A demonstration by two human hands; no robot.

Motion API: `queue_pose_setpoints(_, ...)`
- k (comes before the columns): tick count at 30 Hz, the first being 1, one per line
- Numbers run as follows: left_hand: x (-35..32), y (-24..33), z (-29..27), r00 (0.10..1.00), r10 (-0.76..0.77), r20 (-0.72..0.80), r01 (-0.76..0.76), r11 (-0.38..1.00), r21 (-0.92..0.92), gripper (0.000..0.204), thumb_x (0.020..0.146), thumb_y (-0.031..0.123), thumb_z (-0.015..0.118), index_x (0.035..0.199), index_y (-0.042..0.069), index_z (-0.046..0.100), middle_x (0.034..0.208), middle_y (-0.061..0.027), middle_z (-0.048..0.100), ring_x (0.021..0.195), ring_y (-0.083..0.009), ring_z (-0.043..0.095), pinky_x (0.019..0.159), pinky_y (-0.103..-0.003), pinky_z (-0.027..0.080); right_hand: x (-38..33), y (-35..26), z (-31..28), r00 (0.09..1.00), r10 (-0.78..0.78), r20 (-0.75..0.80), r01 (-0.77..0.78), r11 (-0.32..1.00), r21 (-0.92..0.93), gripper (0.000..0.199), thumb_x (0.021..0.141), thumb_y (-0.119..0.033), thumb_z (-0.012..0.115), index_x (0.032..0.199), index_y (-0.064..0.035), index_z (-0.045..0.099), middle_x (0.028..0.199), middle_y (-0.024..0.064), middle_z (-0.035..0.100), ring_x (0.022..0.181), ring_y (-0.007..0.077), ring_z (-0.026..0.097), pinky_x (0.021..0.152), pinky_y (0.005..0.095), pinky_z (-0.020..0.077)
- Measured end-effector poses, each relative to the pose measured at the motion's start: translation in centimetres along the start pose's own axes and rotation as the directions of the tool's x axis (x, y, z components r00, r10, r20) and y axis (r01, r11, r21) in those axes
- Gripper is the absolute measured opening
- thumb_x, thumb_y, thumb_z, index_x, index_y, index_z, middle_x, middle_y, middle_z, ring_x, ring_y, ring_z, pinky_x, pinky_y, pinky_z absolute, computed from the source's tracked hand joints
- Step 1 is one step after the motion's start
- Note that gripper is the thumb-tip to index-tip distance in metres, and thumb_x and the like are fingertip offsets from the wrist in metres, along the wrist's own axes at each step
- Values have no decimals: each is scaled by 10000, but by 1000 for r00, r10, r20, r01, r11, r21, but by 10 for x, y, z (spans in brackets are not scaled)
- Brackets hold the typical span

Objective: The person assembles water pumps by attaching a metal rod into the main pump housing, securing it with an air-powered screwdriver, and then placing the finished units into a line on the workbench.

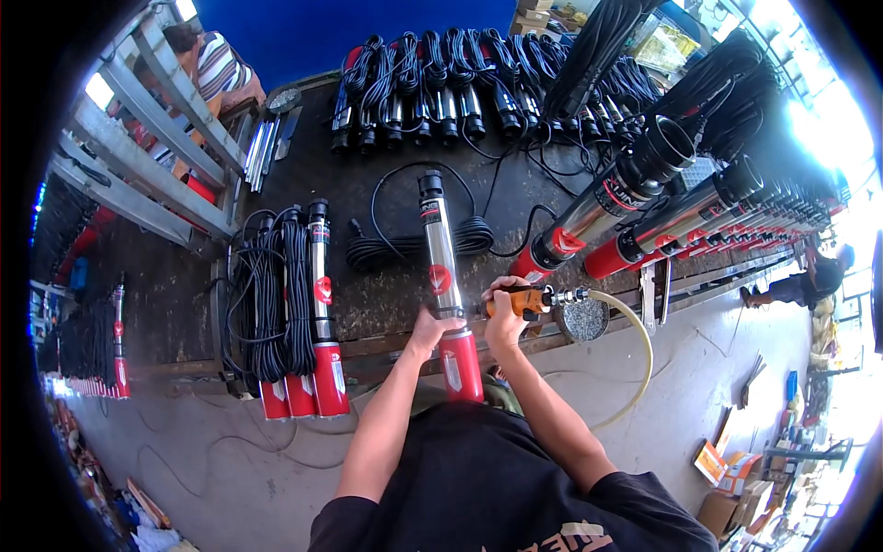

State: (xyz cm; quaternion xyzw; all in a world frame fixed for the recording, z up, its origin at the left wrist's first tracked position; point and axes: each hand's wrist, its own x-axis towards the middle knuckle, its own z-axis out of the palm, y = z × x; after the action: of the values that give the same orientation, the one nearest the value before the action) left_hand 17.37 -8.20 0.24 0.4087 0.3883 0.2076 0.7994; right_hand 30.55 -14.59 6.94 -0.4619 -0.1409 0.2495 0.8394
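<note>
A long submersible pump [445, 274] with a shiny metal upper body and a red lower end lies in front of me, its red end over the table's near edge. My left hand [430, 331] is closed round its middle, just above the red part. In my right hand [501, 322] is an orange power screwdriver [528, 301], held sideways close to the pump's right side. A pale yellow hose [647, 340] curves down from the screwdriver's right end. Behind the pump sits a coiled black cable [382, 251]. Whether the tool's tip touches the pump is hidden by my hand.
Several pumps with bundled cables [276, 304] lie at the left. A row of cabled pumps [446, 106] spans the back. Upright pumps [589, 225] line the right. A round dish of small metal parts [585, 321] is beside the screwdriver. People are at far left and right.
</note>
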Motion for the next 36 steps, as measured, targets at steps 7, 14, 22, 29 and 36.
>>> queue_pose_setpoints(7, 3, -6, -5, 1000, 0, 14, 0, 1000, -24, 637, 635, 129, 862, 1174, 48, 532, 983, -68, 651, 884, -231, 669, 850, -394, 566, -4, -1, -3, 999, -26, 33, 28, 998, -59, 200, 830, 43, 561, 1007, -45, 526, 892, 94, 602, 709, 169, 614, 665, 299, 528)
queue_pose_setpoints(14, -1, 1, 0, 1000, -16, -12, 16, 1000, -7, 700, 633, 136, 873, 1215, 38, 497, 1008, -80, 645, 912, -239, 665, 866, -403, 564, -6, -7, -1, 999, -40, 22, 41, 998, -46, 209, 834, 46, 553, 1020, -45, 523, 893, 93, 600, 728, 176, 617, 696, 311, 533)
queue_pose_setpoints(22, 5, -9, -6, 999, -23, -23, 23, 1000, 12, 769, 631, 141, 880, 1260, 27, 453, 1050, -92, 630, 946, -245, 655, 899, -406, 551, -7, -9, 2, 1000, -15, 16, 15, 1000, 3, 204, 835, 41, 544, 1018, -45, 516, 883, 92, 593, 729, 178, 607, 711, 310, 527)
queue_pose_setpoints(29, -1, 0, -1, 999, -36, -21, 36, 999, -10, 818, 627, 134, 880, 1291, 22, 415, 1078, -102, 614, 982, -249, 644, 925, -416, 540, -9, -8, 4, 1000, -21, 1, 21, 999, -40, 192, 831, 39, 549, 1004, -37, 522, 871, 94, 599, 715, 179, 612, 696, 315, 530)
queue_pose_setpoints(36, -3, 4, 0, 999, -42, -9, 41, 999, -28, 827, 625, 136, 880, 1296, 33, 408, 1075, -100, 614, 990, -244, 643, 924, -416, 539, 1, 1, 2, 995, 20, -102, -21, 1000, -11, 198, 820, 23, 549, 1005, -40, 523, 866, 92, 600, 701, 189, 604, 690, 323, 535)
